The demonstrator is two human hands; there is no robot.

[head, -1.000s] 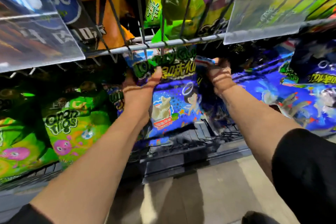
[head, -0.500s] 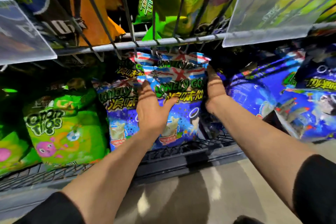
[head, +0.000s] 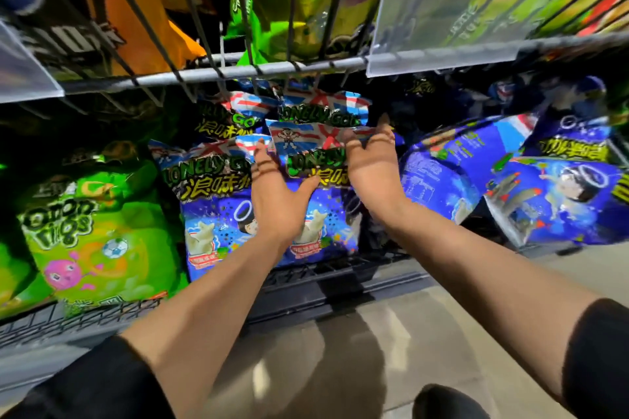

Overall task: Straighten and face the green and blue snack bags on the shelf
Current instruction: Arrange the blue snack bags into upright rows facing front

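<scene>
Dim shelf recess, bright glare on the floor (head: pixel 391 333), edges blurred and warped.

Place: shop aisle | I face wire shelves (head: pixel 238 73) packed with snack bags (head: pixel 98 231) | clear price-tag holders (head: pixel 442 10) on the rail

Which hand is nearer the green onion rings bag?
Left. The left hand rests on the blue bags just right of the green onion rings bag; the right hand is farther right.
</scene>
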